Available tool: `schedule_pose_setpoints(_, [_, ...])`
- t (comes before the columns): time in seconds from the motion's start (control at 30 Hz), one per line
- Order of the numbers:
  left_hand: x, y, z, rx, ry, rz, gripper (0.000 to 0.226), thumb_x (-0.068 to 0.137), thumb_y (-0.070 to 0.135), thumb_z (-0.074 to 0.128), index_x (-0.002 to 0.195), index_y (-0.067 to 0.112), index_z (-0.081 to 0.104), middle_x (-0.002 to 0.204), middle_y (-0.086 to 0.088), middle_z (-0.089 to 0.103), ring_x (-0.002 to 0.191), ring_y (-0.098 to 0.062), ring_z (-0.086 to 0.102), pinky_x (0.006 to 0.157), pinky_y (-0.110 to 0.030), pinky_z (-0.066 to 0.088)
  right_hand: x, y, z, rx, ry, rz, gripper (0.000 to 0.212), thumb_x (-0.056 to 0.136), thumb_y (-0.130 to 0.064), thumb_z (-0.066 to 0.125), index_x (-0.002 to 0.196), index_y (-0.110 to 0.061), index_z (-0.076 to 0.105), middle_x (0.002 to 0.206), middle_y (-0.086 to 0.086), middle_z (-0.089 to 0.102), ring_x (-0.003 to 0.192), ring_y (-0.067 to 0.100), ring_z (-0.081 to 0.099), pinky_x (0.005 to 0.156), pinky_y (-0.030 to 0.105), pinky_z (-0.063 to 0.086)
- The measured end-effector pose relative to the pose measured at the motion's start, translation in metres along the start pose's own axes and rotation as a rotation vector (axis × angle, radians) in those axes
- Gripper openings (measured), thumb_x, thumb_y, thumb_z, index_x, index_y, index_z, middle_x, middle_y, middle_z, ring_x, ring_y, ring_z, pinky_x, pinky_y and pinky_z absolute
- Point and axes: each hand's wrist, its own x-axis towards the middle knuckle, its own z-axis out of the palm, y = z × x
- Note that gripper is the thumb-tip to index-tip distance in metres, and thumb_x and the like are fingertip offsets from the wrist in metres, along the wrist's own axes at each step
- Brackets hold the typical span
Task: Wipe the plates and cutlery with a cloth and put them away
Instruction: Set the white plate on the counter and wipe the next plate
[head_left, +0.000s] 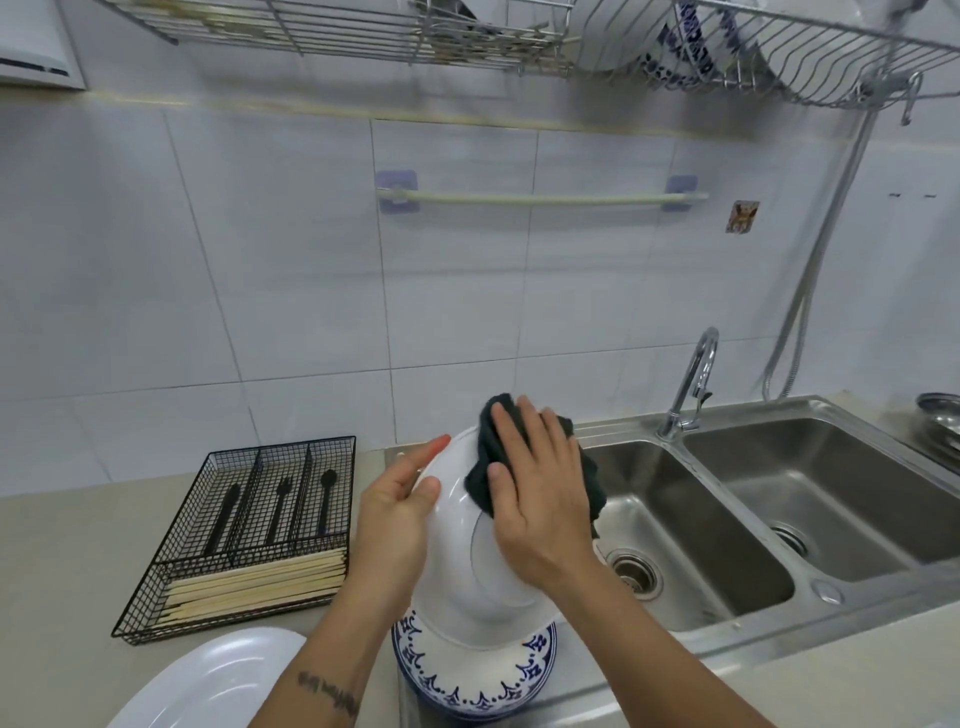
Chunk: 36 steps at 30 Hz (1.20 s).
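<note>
My left hand (397, 512) grips rim of tilted round white plate (457, 525); right hand (540, 499), fingers flat, presses dark green cloth (485, 457) on it. Blue-patterned plate (472, 675) beneath; steel sink (691, 525) at 3 o'clock, black wire cutlery tray (244, 540) at 9.

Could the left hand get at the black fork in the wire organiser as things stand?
Probably not yet: the left hand grips the white plate. The fork lies uncovered in the organiser beside it, nothing between.

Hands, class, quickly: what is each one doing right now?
Left hand: grips the white plate by its rim.
Right hand: fingers straight, presses the dark cloth onto that plate.
</note>
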Motion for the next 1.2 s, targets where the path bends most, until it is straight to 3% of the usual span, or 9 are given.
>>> schedule_pose_setpoints(0.1, [0.002,0.004,-0.002,-0.008,0.007,0.029,0.046,0.097,-0.006,0.050,0.109,0.031,0.074,0.117,0.000,0.074,0.109,-0.020,0.069,0.097,-0.039,0.053,-0.001,0.002,-0.001,0.001,-0.013,-0.082,0.059,0.096,-0.042,0.026,0.154,-0.036,0.019,0.164,-0.011,0.009,0.150,0.012,0.000,0.122,0.044,0.002])
schedule_pose_setpoints(0.3, [0.005,0.003,-0.015,-0.107,0.111,-0.001,0.044,0.097,-0.004,0.051,0.103,0.032,0.075,0.109,0.003,0.076,0.094,-0.019,0.070,0.086,-0.037,0.054,0.000,0.031,0.006,0.283,0.032,0.216,0.061,0.094,-0.051,0.019,0.153,-0.039,0.017,0.163,-0.014,0.012,0.148,0.004,0.005,0.121,0.043,0.013])
schedule_pose_setpoints(0.47, [0.005,0.011,-0.005,0.121,-0.029,0.124,0.045,0.096,-0.006,0.052,0.105,0.032,0.075,0.105,0.006,0.076,0.090,-0.009,0.071,0.072,-0.017,0.053,0.011,0.010,-0.001,0.167,-0.024,0.093,0.061,0.095,-0.049,0.017,0.154,-0.037,0.017,0.161,-0.011,0.017,0.148,0.012,0.012,0.121,0.045,0.011])
schedule_pose_setpoints(0.6, [0.009,0.011,-0.002,0.197,-0.072,0.182,0.046,0.094,-0.007,0.053,0.103,0.032,0.076,0.103,0.011,0.076,0.095,-0.007,0.070,0.082,-0.019,0.053,0.016,0.006,-0.007,0.077,-0.027,0.015,0.052,0.093,-0.042,0.026,0.143,-0.033,0.038,0.134,-0.008,0.046,0.119,0.019,0.041,0.106,0.042,0.031])
schedule_pose_setpoints(0.77, [0.021,0.000,-0.014,0.474,-0.126,0.303,0.049,0.093,-0.001,0.060,0.099,0.045,0.076,0.098,0.020,0.076,0.091,-0.008,0.069,0.083,-0.029,0.056,-0.002,0.012,-0.007,0.267,-0.038,0.102,0.014,0.084,-0.024,0.044,0.094,-0.031,0.049,0.093,-0.012,0.052,0.091,0.012,0.046,0.081,0.035,0.041])
schedule_pose_setpoints(0.93, [0.022,-0.015,-0.013,0.582,0.008,0.314,0.032,0.093,0.001,0.060,0.092,0.029,0.077,0.112,0.013,0.066,0.110,-0.009,0.058,0.101,-0.037,0.046,-0.018,0.003,0.000,0.178,0.045,0.023,0.026,0.080,-0.009,0.049,0.092,-0.032,0.052,0.088,-0.015,0.050,0.085,0.012,0.045,0.079,0.032,0.036])
schedule_pose_setpoints(1.0, [0.016,-0.016,-0.009,0.459,0.074,0.207,0.032,0.094,0.002,0.057,0.092,0.027,0.076,0.130,0.010,0.053,0.125,-0.008,0.046,0.105,-0.033,0.037,-0.022,0.000,0.000,0.110,0.083,-0.024,0.031,0.077,-0.006,0.050,0.097,-0.029,0.056,0.090,-0.012,0.050,0.084,0.015,0.044,0.081,0.034,0.035])
schedule_pose_setpoints(1.13, [0.007,-0.011,-0.003,-0.242,-0.010,-0.142,0.036,0.096,0.008,0.048,0.113,0.030,0.071,0.135,-0.014,0.053,0.122,-0.034,0.054,0.093,-0.061,0.052,-0.027,-0.003,-0.005,0.053,0.108,-0.127,0.032,0.077,-0.010,0.042,0.101,-0.024,0.059,0.092,-0.010,0.051,0.084,0.017,0.045,0.080,0.035,0.036])
schedule_pose_setpoints(1.2, [0.013,-0.004,-0.002,-0.336,0.118,-0.207,0.042,0.094,0.003,0.047,0.120,0.030,0.066,0.134,-0.012,0.051,0.117,-0.034,0.054,0.081,-0.057,0.058,-0.032,-0.004,-0.008,0.059,0.010,-0.184,0.033,0.080,-0.009,0.043,0.105,-0.024,0.058,0.097,-0.010,0.052,0.088,0.015,0.044,0.083,0.032,0.037])
